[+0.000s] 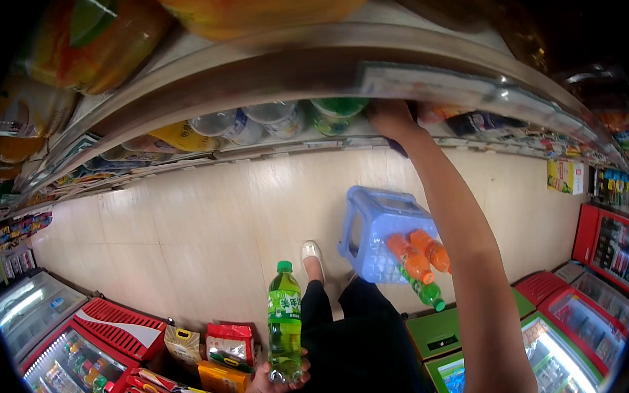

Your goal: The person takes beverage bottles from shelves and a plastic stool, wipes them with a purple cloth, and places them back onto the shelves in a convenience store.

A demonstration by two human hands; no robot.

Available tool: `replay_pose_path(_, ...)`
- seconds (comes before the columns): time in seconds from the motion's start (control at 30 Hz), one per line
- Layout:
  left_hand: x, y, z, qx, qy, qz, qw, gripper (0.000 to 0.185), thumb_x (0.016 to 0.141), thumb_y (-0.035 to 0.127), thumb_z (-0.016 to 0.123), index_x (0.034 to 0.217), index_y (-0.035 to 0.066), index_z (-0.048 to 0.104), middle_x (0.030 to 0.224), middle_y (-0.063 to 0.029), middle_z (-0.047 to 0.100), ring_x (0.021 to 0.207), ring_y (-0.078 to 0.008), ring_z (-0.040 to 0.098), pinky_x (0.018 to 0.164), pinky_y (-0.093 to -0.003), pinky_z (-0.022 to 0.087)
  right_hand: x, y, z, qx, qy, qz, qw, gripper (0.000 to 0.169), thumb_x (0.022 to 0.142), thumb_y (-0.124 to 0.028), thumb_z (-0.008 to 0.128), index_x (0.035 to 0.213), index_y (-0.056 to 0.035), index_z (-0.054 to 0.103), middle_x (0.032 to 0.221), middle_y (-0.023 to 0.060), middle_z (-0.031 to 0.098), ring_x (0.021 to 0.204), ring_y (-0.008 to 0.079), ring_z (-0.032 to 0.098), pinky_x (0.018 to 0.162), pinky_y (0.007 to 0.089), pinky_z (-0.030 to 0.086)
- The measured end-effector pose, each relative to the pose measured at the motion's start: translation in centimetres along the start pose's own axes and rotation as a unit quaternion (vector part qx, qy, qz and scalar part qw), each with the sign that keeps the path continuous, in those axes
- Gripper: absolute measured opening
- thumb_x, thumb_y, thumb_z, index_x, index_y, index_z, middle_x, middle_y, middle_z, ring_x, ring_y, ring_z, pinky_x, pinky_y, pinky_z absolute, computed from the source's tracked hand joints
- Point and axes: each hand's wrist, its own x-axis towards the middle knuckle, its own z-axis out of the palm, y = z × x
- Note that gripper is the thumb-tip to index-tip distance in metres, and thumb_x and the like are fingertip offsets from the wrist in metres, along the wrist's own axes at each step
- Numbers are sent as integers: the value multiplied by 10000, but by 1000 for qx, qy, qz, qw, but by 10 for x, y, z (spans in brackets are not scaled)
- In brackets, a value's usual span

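A clear green plastic soda bottle (pixel 285 328) with a green cap stands upright in my left hand (pixel 266 382), which grips it near the base. My right arm reaches up and forward to a shelf of drinks. There my right hand (pixel 391 119) is beside a green bottle (pixel 336 114), partly under the upper shelf's edge. Its fingers are hidden, so what they hold is unclear. Below that arm, a blue plastic stool (pixel 376 230) stands on the floor. Two orange soda bottles (pixel 409 256) and a green soda bottle (pixel 424 290) lie on it, partly overhanging.
An upper shelf edge (pixel 263 72) with large orange drink bottles (pixel 270 4) runs close before me. Clear-bottomed bottles (pixel 274 118) line the shelf below. Packaged bags (pixel 229 345) and a red drinks fridge (pixel 76 368) are behind-left; green-framed coolers (pixel 441 332) are behind-right.
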Motion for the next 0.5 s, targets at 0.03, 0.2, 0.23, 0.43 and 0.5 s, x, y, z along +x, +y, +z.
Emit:
replay_pose_path(0.03,2,0,-1,3,2,-2,1000,864,577,440,748,1264,48,401,995,-131,505,833,-253,509,604,-262,423,11,2,0,-8,1,10,1000,386,818,-201,468,1173,-61,529,1288,195,435,1197,354,389,1040,430,272)
replay_pose_path(0.2,6,-11,-11,21,24,13,999,892,572,485,739,1267,40,402,1002,-137,511,831,-266,515,595,-275,420,71,7,2,-29,112,43,992,379,820,-205,471,1156,-42,534,1249,209,460,1171,362,410,1025,432,288)
replay_pose_path(0.23,7,-14,-13,23,26,14,999,898,568,495,738,1265,36,407,999,-142,512,826,-275,516,585,-278,419,80,6,1,-31,130,51,990,378,820,-206,472,1153,-38,534,1241,212,465,1166,363,415,1022,433,291)
replay_pose_path(0.43,16,-31,-13,7,24,22,999,886,587,493,729,1270,39,394,1009,-129,509,844,-249,515,620,-268,425,98,4,1,10,220,34,975,373,822,-211,477,1132,-14,539,1193,228,495,1136,372,441,1003,435,311)
replay_pose_path(0.5,18,-36,-8,-2,21,25,999,863,581,467,744,1251,34,415,1007,-134,506,836,-253,512,599,-264,416,79,5,7,36,258,-4,966,372,822,-213,478,1125,-7,541,1178,234,505,1126,375,449,997,436,317)
